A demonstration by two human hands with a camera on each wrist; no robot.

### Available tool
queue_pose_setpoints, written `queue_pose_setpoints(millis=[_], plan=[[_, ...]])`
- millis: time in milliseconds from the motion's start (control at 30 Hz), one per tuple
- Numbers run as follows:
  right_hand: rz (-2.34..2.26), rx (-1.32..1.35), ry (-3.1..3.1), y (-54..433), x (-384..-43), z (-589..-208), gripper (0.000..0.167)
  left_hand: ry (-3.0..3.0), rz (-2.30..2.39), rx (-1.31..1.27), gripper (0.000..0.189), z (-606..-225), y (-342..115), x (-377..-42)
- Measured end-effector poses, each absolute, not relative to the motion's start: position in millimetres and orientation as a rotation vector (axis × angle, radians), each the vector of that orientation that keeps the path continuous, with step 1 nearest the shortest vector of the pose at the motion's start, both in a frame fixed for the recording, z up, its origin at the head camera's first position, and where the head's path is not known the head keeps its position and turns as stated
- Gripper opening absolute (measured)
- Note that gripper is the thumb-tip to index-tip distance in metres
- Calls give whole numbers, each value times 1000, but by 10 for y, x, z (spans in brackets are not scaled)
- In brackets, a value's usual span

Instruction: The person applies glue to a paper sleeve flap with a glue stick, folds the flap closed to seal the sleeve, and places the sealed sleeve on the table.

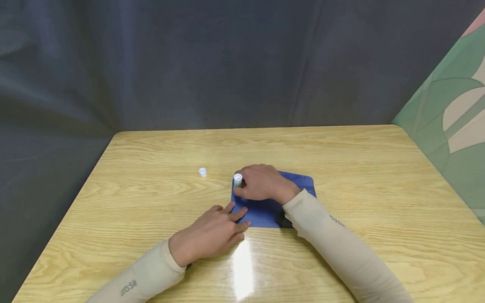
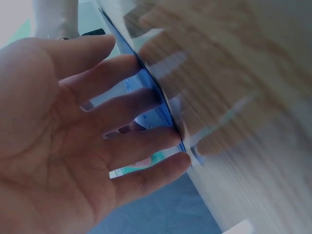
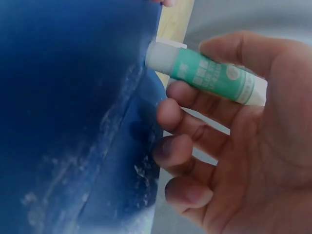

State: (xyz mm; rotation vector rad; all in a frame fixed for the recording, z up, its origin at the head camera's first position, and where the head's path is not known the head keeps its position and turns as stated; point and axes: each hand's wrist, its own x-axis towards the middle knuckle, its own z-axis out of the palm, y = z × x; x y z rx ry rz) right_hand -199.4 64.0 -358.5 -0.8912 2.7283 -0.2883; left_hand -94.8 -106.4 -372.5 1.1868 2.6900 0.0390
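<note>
My right hand [image 1: 261,183] pinches a green-and-white glue stick [image 3: 214,78] between thumb and fingers. The stick's white end meets the surface of a blue sheet [image 1: 261,215] close to its left edge. Whitish smears and a crease line run over the sheet [image 3: 73,107] in the right wrist view. My left hand [image 1: 212,233] has its fingers spread, and several fingertips rest on the sheet's lower left corner. From the left wrist, the straight fingers [image 2: 141,144] reach to the sheet's edge at the tabletop.
A small white cap [image 1: 202,172] stands on the wooden table [image 1: 151,176], left of the sheet and beyond the left hand. A dark curtain [image 1: 208,63] hangs behind the table, and a green patterned panel [image 1: 454,113] borders its right side.
</note>
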Motion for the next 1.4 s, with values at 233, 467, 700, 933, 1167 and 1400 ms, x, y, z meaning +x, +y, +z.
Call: queue_pose_setpoints(millis=[233,467,700,933,1167,1400], plan=[[-155,-848,2778,621,-2006,-3571,35,2692,17,1177,41,-3721,-1056,-948],[-168,-824,2822,563,-1990,-3599,48,2693,-12,1177,41,-3723,-1056,-944],[-240,-878,2792,610,-2002,-3637,39,2681,-3,1165,41,-3719,-1054,-942],[-228,-904,2748,738,-1986,-3621,41,2691,-20,1160,42,-3720,-1044,-943],[-218,-859,2732,924,-1966,-3583,40,2693,-3,1150,42,-3714,-1049,-934],[-211,-810,2746,1124,-1946,-3582,41,2692,5,1157,42,-3726,-1057,-929]])
